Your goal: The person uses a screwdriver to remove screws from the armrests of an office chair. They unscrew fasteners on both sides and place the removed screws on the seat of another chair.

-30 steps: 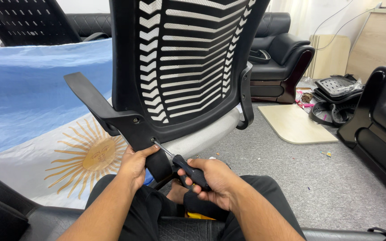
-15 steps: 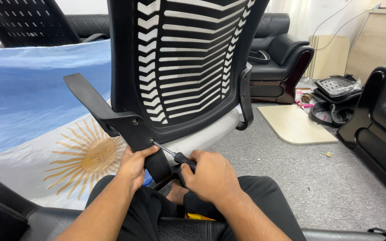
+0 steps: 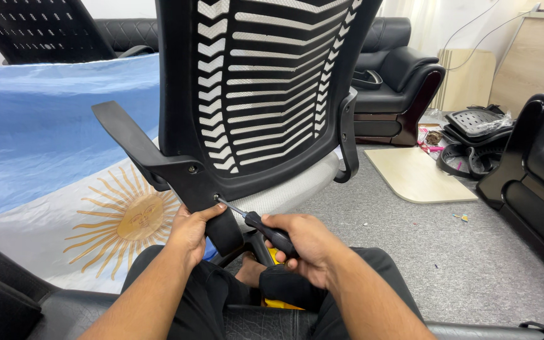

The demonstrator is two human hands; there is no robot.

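A black office chair (image 3: 259, 88) with a slatted backrest and a grey mesh seat stands right in front of me. My left hand (image 3: 191, 232) grips the black bracket under its left armrest (image 3: 127, 140). My right hand (image 3: 306, 245) is closed on the black handle of a screwdriver (image 3: 266, 230). The metal shaft points up and left, with its tip in a screw hole (image 3: 216, 198) on the bracket. A second screw (image 3: 191, 169) sits higher on the same bracket.
A blue and white flag with a yellow sun (image 3: 64, 189) drapes the left side. Black leather armchairs stand at the back (image 3: 398, 82) and right (image 3: 536, 170). Chair parts (image 3: 473, 138) and a beige board (image 3: 417, 176) lie on the grey carpet.
My right hand has turned on the screwdriver handle, with the tip staying at the same screw hole. My left hand still holds the bracket.
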